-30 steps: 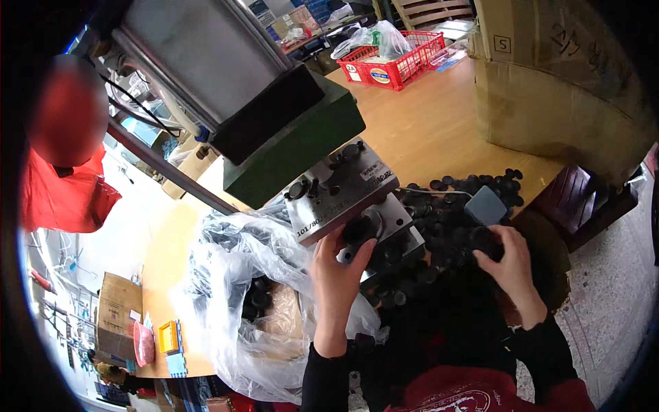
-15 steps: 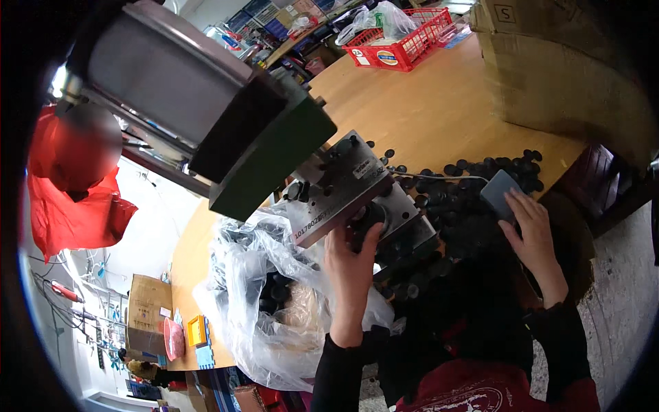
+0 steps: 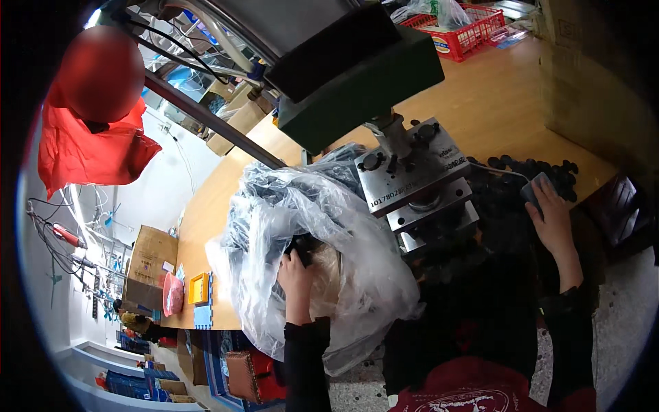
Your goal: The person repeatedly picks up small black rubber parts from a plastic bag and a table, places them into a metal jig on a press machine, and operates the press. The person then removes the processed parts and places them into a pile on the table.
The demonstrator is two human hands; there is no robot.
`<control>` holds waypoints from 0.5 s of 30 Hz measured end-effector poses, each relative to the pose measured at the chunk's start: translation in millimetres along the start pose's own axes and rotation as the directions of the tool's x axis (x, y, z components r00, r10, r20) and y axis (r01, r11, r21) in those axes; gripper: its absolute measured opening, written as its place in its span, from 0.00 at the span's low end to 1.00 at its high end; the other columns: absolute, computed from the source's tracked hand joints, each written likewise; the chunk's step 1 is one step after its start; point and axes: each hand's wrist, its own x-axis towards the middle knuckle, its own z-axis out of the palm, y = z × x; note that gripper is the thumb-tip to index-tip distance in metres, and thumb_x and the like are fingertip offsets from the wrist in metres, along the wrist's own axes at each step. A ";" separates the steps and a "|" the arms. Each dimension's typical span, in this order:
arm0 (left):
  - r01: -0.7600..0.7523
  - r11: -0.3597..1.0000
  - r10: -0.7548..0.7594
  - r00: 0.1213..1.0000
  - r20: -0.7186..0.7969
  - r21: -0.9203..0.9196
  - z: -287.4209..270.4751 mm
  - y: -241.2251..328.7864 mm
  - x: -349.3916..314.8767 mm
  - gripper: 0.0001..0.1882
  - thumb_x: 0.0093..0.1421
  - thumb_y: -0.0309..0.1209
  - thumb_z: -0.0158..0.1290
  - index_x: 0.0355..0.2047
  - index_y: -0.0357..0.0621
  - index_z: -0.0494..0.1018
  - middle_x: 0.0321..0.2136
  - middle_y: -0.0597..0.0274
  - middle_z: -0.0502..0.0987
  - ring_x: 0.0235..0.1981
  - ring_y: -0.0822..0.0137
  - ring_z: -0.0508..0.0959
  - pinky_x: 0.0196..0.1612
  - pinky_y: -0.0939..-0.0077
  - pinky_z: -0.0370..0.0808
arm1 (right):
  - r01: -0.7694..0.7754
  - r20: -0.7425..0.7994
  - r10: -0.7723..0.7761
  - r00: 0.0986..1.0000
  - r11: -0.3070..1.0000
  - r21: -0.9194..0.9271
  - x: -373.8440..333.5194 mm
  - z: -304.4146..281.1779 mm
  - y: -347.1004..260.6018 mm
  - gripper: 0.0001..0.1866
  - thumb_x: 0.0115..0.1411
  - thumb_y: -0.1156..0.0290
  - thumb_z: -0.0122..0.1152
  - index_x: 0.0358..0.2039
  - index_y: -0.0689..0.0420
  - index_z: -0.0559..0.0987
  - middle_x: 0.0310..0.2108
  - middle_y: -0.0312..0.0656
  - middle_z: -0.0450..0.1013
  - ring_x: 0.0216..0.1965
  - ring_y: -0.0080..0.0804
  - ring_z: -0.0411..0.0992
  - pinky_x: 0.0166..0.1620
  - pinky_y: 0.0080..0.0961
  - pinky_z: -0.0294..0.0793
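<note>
I can make out a row of dark digits (image 3: 390, 200) along the front edge of the steel block (image 3: 434, 165), and more dark characters (image 3: 454, 163) towards its right side. A small label (image 3: 439, 45) sits on the red crate (image 3: 480, 31). The big cardboard box (image 3: 594, 89) bears a faint boxed letter (image 3: 567, 29). White print (image 3: 467, 400) crosses the maroon garment (image 3: 473, 374); the pale sticker (image 3: 168, 266) on the carton (image 3: 147, 268) is too small to read.

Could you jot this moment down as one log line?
left hand: at clear plastic bag's opening, by black pieces | right hand: on grey-blue block | metal die: neither hand on it
</note>
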 end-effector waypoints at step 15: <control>-0.029 0.919 0.021 0.999 -0.024 -0.394 -3.2 2.1 -5.8 0.26 0.50 0.33 0.63 0.51 0.47 0.73 0.46 0.52 0.72 0.50 0.51 0.72 0.53 0.58 0.68 | 0.477 -0.423 -0.269 0.865 0.702 0.529 26.3 -41.0 -192.5 0.27 0.52 0.56 0.69 0.46 0.60 0.72 0.40 0.47 0.71 0.44 0.45 0.71 0.46 0.41 0.70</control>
